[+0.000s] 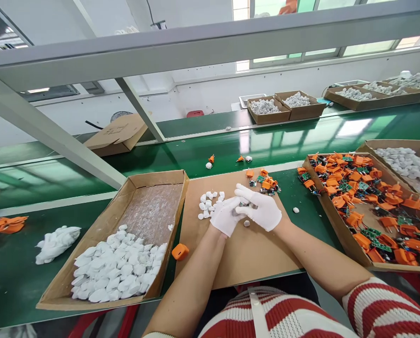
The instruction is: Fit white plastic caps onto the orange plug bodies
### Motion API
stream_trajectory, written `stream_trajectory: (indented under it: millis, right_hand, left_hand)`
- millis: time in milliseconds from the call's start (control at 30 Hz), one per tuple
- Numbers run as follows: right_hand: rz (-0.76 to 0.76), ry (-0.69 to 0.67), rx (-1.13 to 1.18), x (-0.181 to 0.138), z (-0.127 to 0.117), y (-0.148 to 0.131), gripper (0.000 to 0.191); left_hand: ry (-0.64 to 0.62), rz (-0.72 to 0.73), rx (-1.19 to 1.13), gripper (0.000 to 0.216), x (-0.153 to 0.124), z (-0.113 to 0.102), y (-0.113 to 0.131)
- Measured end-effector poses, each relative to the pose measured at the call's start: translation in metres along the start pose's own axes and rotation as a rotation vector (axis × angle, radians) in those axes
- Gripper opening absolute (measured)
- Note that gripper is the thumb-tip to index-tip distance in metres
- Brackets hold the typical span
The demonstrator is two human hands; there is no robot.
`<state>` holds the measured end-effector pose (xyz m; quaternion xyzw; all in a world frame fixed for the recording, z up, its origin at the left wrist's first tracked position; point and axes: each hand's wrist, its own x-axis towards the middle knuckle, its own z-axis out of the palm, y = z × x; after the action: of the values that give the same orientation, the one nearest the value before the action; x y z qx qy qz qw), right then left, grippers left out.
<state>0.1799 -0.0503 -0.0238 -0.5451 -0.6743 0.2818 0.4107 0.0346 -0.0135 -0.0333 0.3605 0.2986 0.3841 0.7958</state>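
Both hands wear white gloves and meet above a brown cardboard sheet (238, 263). My left hand (227, 217) is closed, its fingertips against those of my right hand (262, 209), which is closed too. Between them a sliver of a small greyish part shows; the fingers hide most of it. Left of the hands lies a cluster of small white plastic pieces (206, 205). Just beyond the right hand sit several orange plug parts with circuit boards (269, 184). One small white piece (246, 223) rests on the sheet below the hands.
A cardboard tray (150, 206) of white pieces stands at left, an orange cube-shaped part (180, 252) beside it. At right is a box (331, 225) of orange plugs with boards. Beyond runs a green belt (196, 152); a metal beam (210, 51) crosses overhead.
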Motion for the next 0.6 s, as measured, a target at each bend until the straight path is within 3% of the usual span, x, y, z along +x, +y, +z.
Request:
stream_trajectory:
  millis: [133,267,367,500,600]
  right_hand:
    - [0.096,-0.035,0.102,0.000,0.001,-0.005,0.073]
    - [0.059,0.063,0.207,0.001,0.006,-0.005,0.046]
    - [0.053,0.102,0.275,0.001,0.008,-0.005,0.040]
    - [0.033,0.124,0.272,0.000,0.002,-0.007,0.053]
    - [0.013,0.043,0.272,0.001,-0.007,-0.008,0.070]
  left_hand:
    - [0.005,0.024,-0.082,0.013,-0.001,0.003,0.003]
    - [0.044,-0.003,-0.147,0.010,-0.006,0.007,0.010]
    - [0.037,-0.003,-0.183,0.011,-0.010,0.010,0.014]
    - [-0.100,0.034,-0.049,0.029,-0.013,0.011,0.016]
    - [-0.167,-0.002,0.015,0.036,-0.015,0.010,0.020]
